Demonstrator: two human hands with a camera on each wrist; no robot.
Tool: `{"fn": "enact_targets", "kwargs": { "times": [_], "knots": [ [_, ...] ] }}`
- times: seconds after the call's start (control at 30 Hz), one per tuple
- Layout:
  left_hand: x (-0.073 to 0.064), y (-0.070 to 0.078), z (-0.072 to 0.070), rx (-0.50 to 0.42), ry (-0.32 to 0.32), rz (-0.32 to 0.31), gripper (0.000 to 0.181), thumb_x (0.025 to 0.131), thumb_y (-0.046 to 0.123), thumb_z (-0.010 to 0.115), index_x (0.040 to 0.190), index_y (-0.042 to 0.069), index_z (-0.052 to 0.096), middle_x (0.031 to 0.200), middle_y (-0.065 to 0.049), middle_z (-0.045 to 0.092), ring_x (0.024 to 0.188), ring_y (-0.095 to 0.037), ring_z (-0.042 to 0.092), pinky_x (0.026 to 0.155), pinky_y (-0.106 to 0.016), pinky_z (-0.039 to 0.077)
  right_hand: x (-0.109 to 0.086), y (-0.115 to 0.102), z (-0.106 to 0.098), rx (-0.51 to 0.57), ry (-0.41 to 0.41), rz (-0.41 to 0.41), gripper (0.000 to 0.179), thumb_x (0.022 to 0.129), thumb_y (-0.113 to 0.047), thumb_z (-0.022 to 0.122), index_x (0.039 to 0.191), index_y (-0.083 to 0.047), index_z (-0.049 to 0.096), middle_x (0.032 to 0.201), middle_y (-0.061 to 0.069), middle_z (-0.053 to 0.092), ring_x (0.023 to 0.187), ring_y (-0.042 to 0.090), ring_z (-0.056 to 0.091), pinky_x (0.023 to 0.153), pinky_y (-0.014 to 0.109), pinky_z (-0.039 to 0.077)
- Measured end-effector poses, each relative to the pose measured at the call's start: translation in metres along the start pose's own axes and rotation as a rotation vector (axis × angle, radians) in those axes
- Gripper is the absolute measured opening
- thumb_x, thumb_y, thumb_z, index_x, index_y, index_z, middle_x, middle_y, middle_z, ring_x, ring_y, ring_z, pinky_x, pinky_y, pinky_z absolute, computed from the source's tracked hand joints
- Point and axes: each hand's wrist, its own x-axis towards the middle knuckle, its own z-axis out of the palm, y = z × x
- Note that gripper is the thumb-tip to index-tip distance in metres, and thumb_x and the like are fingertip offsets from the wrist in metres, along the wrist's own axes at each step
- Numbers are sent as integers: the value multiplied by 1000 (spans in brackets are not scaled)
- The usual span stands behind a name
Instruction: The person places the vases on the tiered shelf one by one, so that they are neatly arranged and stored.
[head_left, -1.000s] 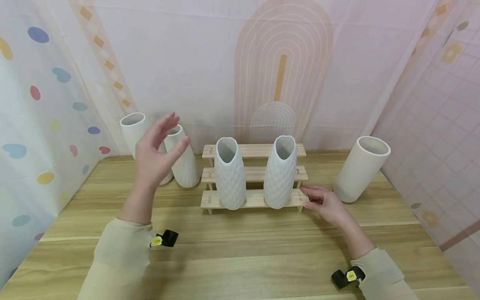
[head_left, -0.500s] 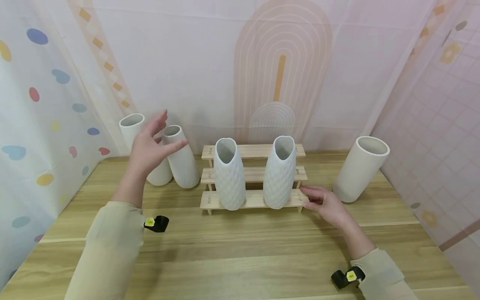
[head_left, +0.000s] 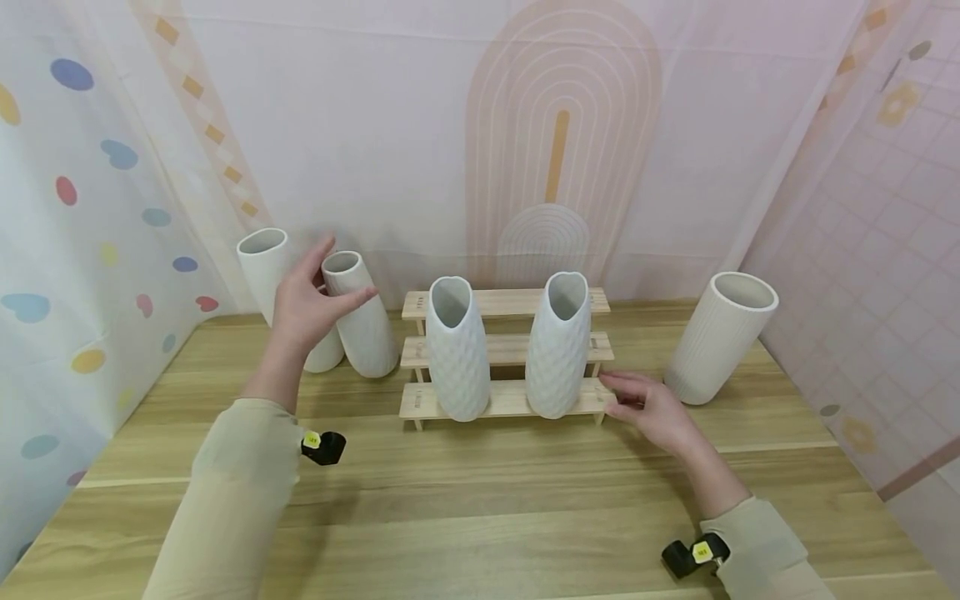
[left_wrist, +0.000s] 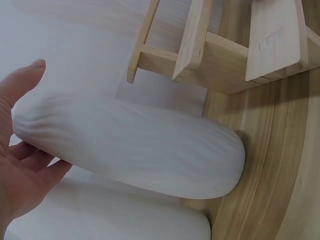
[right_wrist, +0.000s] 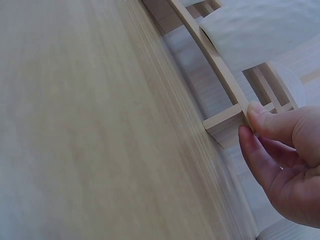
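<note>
My left hand (head_left: 303, 304) is at the upper part of a white ribbed vase (head_left: 367, 329) that stands on the table at the left. In the left wrist view, its fingers (left_wrist: 37, 162) lie along one side of this vase (left_wrist: 145, 145), while the thumb (left_wrist: 25, 80) stays apart from the other side. With thumb and fingers, my right hand (right_wrist: 285, 155) pinches the end of the lowest step of a three-step wooden display stand (head_left: 510, 400). Two white dimpled vases (head_left: 459, 367) with notched rims stand upright on that lowest step.
Behind the left hand stands another tall white vase (head_left: 262, 258), partly hidden. A white finely ribbed cylindrical vase (head_left: 716, 346) is on the table right of the stand. A patterned curtain (head_left: 375, 125) hangs along the back of the wooden table (head_left: 480, 508).
My left hand first moved left, then came back right and slightly down, closing in beside the ribbed vase. The right hand has kept its place on the stand.
</note>
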Motion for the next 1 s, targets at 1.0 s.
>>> {"fn": "enact_targets", "kwargs": {
  "times": [1.0],
  "knots": [
    [-8,20,-10,52,122,-22,59,79,21,83,132,4,62,120,-14,64,97,-13,59,79,-17,47,0,-1,0,1,-1,-5,42,91,-2,70,131,5,60,137,25,53,116,38,56,92,45,50]
  ]
}}
